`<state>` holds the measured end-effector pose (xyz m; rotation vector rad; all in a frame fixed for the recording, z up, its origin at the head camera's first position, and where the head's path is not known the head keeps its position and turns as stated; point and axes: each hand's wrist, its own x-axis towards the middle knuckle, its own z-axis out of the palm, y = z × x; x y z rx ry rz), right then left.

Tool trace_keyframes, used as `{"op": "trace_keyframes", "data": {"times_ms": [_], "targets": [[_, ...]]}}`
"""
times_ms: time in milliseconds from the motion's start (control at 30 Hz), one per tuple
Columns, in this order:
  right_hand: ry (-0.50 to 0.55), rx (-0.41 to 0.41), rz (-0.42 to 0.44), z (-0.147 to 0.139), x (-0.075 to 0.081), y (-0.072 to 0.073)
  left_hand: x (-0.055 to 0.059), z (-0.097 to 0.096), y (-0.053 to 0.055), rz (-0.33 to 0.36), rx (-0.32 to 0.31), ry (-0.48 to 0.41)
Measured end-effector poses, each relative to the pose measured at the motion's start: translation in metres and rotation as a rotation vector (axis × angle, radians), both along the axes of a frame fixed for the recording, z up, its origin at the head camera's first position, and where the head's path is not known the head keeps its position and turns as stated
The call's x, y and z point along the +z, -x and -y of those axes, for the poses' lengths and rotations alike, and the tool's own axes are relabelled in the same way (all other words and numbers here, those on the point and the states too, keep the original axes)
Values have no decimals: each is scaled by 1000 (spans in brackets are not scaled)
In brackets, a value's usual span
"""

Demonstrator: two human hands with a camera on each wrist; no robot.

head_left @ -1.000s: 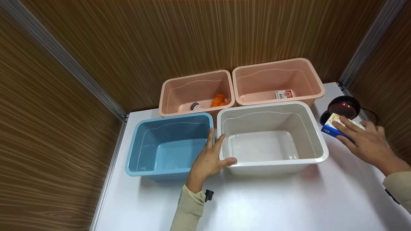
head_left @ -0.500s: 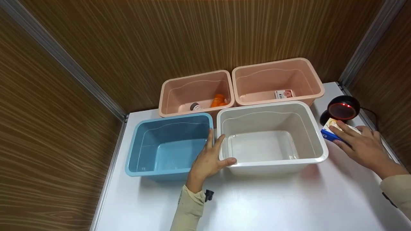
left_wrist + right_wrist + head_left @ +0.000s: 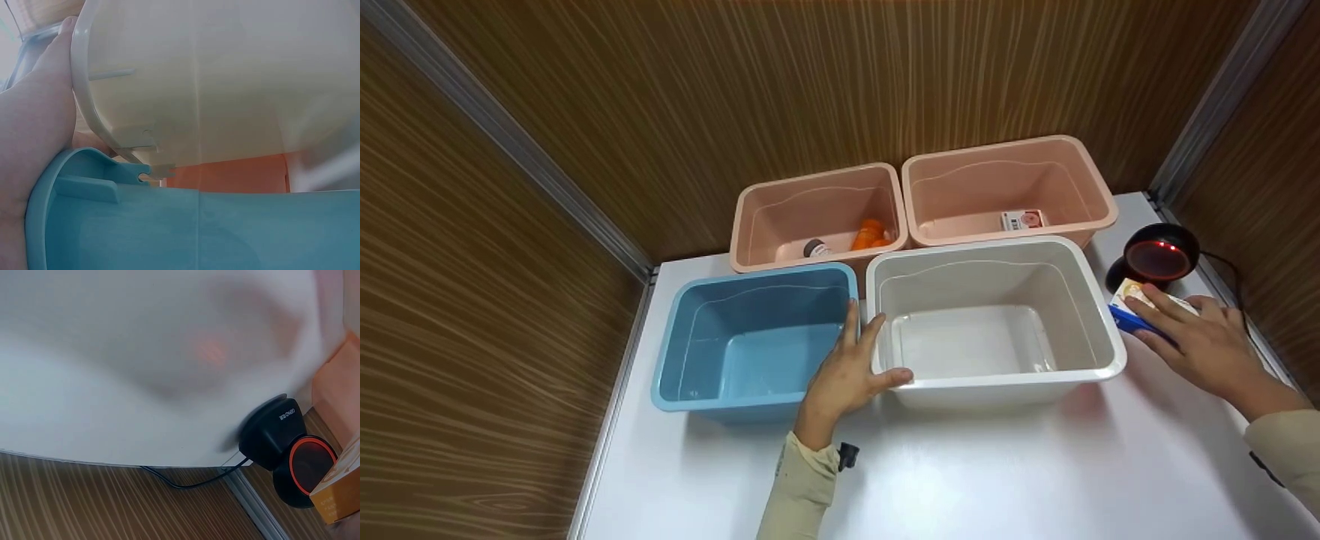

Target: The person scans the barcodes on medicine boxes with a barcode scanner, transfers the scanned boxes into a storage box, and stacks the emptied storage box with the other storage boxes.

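Note:
My left hand (image 3: 844, 371) rests with fingers spread across the adjoining rims of the blue bin (image 3: 660, 390) and the white bin (image 3: 1005, 381), its thumb on the white bin's front rim. Over at the right, my right hand (image 3: 1211, 341) grips a small carton (image 3: 1128, 292), white and yellow on top with a blue side. The carton is just in front of a black desktop barcode scanner (image 3: 1161, 256) with red lights glowing. An orange end of the carton (image 3: 337, 498) shows beside the scanner in the right wrist view; the hand there is mostly out of frame.
Two pink bins stand behind: the left pink bin (image 3: 810, 184) has orange bottles (image 3: 870, 232) and a dark-capped bottle (image 3: 815, 248), the right pink bin (image 3: 997, 155) a white-and-red box (image 3: 1023, 220). A cable (image 3: 1230, 262) runs from the scanner. Wood-patterned walls (image 3: 840, 82) enclose the white table (image 3: 960, 480).
My right hand has shifted slightly left and tipped the carton, so less of its blue side shows and the scanner's face is less covered. My left hand has stayed in place.

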<state>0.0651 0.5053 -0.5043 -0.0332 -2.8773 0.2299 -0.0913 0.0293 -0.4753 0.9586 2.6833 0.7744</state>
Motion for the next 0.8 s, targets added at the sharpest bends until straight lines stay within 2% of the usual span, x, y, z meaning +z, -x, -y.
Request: {"op": "trace_keyframes", "data": {"times_ms": [267,400,567,700,800], "targets": [[3,28,-35,1,0,-1,0,0,0,-17,1,-6],[8,-21,10,0,6,1,0,-1,0,-23,1,-2],[38,-111,69,-1,23,8,1,-1,0,-19,5,-3],[44,-130,19,0,39,16,1,-1,0,-23,3,3],[35,-150,-13,4,53,28,1,-1,0,-20,7,13]]}}
